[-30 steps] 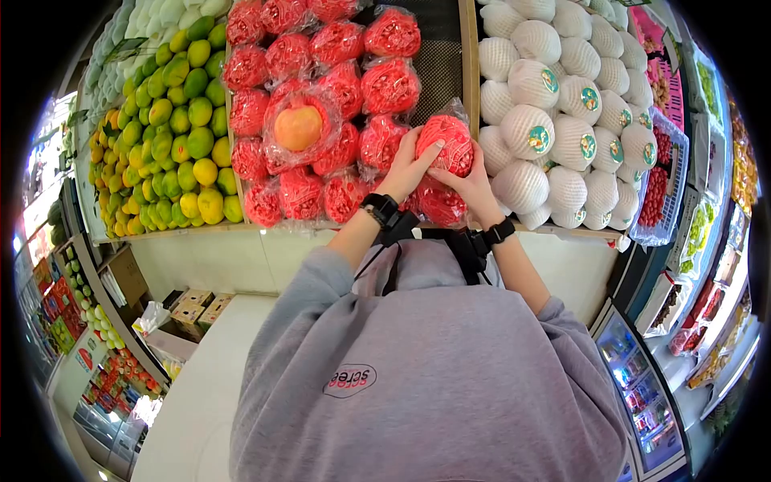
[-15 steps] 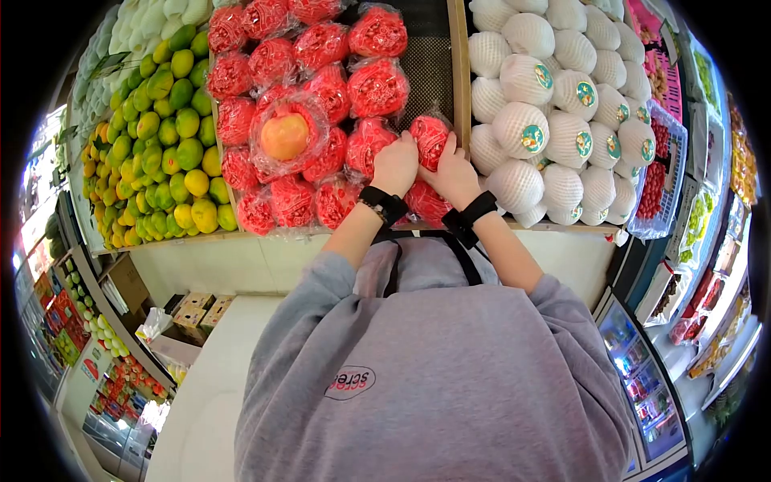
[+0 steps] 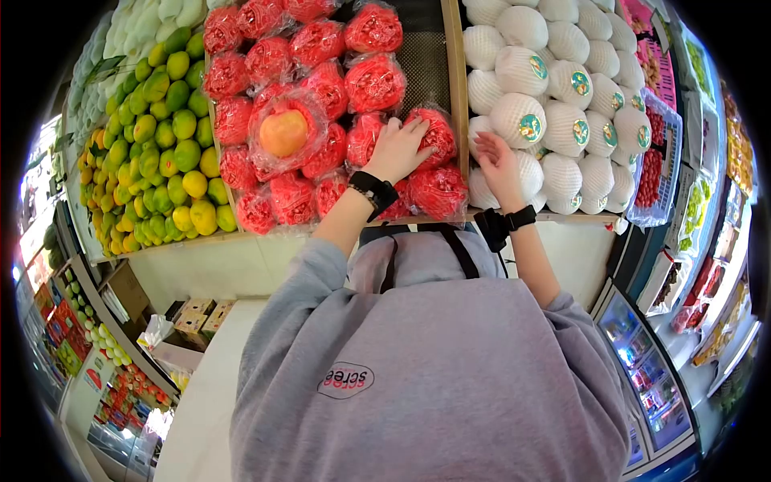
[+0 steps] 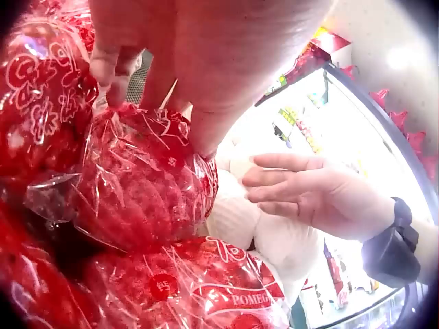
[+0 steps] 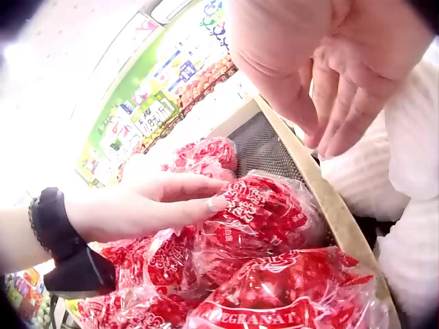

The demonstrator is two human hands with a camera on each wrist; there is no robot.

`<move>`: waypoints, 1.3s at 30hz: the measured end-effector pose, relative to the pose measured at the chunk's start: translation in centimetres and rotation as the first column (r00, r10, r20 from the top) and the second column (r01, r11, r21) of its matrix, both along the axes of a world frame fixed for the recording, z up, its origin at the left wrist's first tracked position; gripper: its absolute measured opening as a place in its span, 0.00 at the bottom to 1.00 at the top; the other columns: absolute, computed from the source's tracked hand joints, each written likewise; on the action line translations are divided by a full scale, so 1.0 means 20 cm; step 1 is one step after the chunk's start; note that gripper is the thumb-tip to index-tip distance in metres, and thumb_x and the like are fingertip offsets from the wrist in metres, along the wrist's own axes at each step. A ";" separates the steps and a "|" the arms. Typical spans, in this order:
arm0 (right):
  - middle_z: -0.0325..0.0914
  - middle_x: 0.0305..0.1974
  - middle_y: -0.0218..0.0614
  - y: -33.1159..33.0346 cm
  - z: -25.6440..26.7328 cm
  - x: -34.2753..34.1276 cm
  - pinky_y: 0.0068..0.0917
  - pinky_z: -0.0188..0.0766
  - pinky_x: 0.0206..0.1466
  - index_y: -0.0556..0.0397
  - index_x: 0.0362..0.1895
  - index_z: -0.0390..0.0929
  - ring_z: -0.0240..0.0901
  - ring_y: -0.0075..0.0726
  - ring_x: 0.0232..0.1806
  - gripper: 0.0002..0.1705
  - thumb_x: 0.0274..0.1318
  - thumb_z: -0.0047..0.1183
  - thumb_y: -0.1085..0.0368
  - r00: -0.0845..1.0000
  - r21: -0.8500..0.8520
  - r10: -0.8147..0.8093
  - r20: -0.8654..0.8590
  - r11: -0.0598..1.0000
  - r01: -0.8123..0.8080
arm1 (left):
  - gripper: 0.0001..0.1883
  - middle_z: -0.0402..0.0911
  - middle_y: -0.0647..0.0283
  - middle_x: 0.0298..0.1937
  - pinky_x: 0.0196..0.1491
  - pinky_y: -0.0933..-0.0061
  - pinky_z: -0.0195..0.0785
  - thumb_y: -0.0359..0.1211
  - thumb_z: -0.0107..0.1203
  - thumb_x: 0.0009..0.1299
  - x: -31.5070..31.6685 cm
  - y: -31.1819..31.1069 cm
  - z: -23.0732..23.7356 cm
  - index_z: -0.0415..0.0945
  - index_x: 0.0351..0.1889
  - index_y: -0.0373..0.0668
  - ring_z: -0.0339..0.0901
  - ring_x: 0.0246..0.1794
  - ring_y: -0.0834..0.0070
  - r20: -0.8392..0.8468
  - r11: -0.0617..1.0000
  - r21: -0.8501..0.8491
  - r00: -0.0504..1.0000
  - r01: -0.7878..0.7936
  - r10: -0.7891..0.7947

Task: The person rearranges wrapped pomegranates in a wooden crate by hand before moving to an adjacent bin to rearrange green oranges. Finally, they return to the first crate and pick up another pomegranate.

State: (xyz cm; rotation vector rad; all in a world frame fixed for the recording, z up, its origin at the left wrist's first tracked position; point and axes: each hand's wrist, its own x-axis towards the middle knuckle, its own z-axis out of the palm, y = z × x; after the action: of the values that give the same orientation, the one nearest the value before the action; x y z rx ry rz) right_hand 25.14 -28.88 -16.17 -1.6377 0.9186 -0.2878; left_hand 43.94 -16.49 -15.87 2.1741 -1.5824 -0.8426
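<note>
My left hand (image 3: 392, 154) rests with spread fingers on a pomegranate (image 3: 441, 138) in red-printed clear wrap, at the right side of its bin. In the left wrist view this pomegranate (image 4: 140, 188) sits above another wrapped one (image 4: 182, 288) whose print reads "POMEG". The right wrist view shows the left thumb and fingers lying fairly straight against the wrap. My right hand (image 3: 499, 170) is off the pomegranates, beyond the wooden divider (image 3: 456, 88), over white foam-netted fruit (image 3: 518, 120). Its fingers are relaxed and hold nothing.
Rows of wrapped pomegranates (image 3: 269, 60) fill the bin, with one peach-coloured fruit (image 3: 283, 132) showing on top. Dark mesh (image 3: 424, 68) lines the bin behind. Green-yellow citrus (image 3: 152, 145) is piled at the left. A blue basket (image 3: 673, 149) of red fruit stands at the right.
Both hands held the pomegranate one second ago, then lowered it into the bin's right side. The right hand has since let go and moved right; the left hand stays on it.
</note>
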 end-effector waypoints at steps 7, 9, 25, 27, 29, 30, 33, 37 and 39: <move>0.77 0.46 0.50 -0.11 -0.17 0.39 0.38 0.69 0.53 0.58 0.51 0.74 0.74 0.50 0.49 0.18 0.57 0.41 0.69 0.939 -0.340 0.342 0.039 0.888 -0.309 | 0.47 0.64 0.49 0.64 0.69 0.50 0.44 0.46 0.67 0.51 -0.08 0.04 -0.07 0.56 0.64 0.33 0.60 0.66 0.55 0.222 0.996 -0.082 0.975 0.046 -0.027; 0.77 0.44 0.53 -0.13 -0.23 0.49 0.42 0.70 0.52 0.58 0.47 0.76 0.74 0.54 0.47 0.17 0.57 0.40 0.65 0.876 -0.283 0.452 -0.166 0.830 -0.481 | 0.48 0.63 0.49 0.65 0.70 0.50 0.42 0.44 0.68 0.49 -0.07 0.03 -0.09 0.55 0.64 0.34 0.59 0.67 0.56 0.190 0.995 -0.089 0.982 0.039 -0.021; 0.75 0.51 0.51 -0.21 -0.31 0.45 0.35 0.65 0.59 0.57 0.52 0.75 0.71 0.50 0.54 0.23 0.59 0.37 0.59 0.757 0.238 0.527 -0.385 0.850 -0.470 | 0.46 0.59 0.43 0.67 0.70 0.55 0.45 0.41 0.68 0.51 0.06 0.01 -0.09 0.55 0.65 0.41 0.58 0.68 0.55 -0.007 0.982 -0.041 0.982 0.186 -0.187; 0.74 0.52 0.51 -0.19 -0.28 0.44 0.32 0.63 0.60 0.60 0.55 0.72 0.70 0.47 0.56 0.26 0.64 0.37 0.53 0.804 0.235 0.483 -0.348 0.875 -0.424 | 0.46 0.58 0.46 0.68 0.70 0.53 0.43 0.41 0.68 0.51 0.07 0.01 -0.10 0.54 0.66 0.42 0.58 0.68 0.57 -0.014 0.981 -0.057 0.982 0.187 -0.188; 0.71 0.56 0.51 -0.12 -0.21 0.40 0.31 0.59 0.62 0.62 0.58 0.68 0.67 0.45 0.58 0.32 0.65 0.35 0.46 0.881 0.358 0.379 -0.283 0.894 -0.270 | 0.47 0.58 0.49 0.69 0.71 0.51 0.41 0.42 0.68 0.51 0.07 0.02 -0.10 0.54 0.67 0.44 0.57 0.69 0.58 -0.016 0.979 -0.057 0.980 0.197 -0.198; 0.69 0.58 0.51 -0.10 -0.23 0.38 0.30 0.57 0.64 0.63 0.60 0.66 0.66 0.44 0.60 0.36 0.65 0.33 0.43 0.897 0.406 0.356 -0.263 0.884 -0.232 | 0.47 0.57 0.50 0.70 0.71 0.50 0.40 0.42 0.68 0.51 0.08 0.02 -0.10 0.54 0.67 0.44 0.57 0.69 0.59 -0.012 0.977 -0.052 0.978 0.208 -0.209; 0.66 0.61 0.51 -0.08 -0.32 0.36 0.29 0.53 0.66 0.65 0.62 0.62 0.62 0.41 0.63 0.43 0.65 0.28 0.37 0.928 0.420 0.313 -0.201 0.883 -0.207 | 0.48 0.55 0.53 0.71 0.71 0.46 0.37 0.42 0.68 0.51 0.09 0.01 -0.11 0.52 0.68 0.46 0.55 0.70 0.61 -0.010 0.973 -0.034 0.973 0.230 -0.231; 0.65 0.62 0.51 -0.06 -0.14 0.39 0.28 0.49 0.68 0.67 0.63 0.61 0.60 0.40 0.64 0.46 0.64 0.26 0.34 0.965 0.492 0.215 -0.151 0.863 -0.115 | 0.49 0.54 0.55 0.72 0.69 0.40 0.37 0.45 0.68 0.51 0.07 0.02 -0.08 0.52 0.69 0.46 0.54 0.71 0.63 0.072 0.972 0.038 0.970 0.231 -0.234; 0.64 0.62 0.50 -0.11 -0.10 0.37 0.30 0.49 0.68 0.67 0.62 0.62 0.59 0.41 0.65 0.46 0.64 0.26 0.34 0.977 0.542 0.110 -0.181 0.840 0.006 | 0.50 0.53 0.56 0.72 0.69 0.40 0.38 0.45 0.68 0.50 0.04 0.03 -0.09 0.51 0.69 0.46 0.54 0.71 0.63 0.136 0.976 0.040 0.967 0.213 -0.216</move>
State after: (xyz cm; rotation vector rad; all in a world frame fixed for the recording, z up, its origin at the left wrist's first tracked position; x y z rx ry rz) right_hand 32.52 -31.13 -18.12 -1.1705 0.9982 0.1796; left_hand 44.77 -15.86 -17.75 2.1473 -1.9136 -0.7889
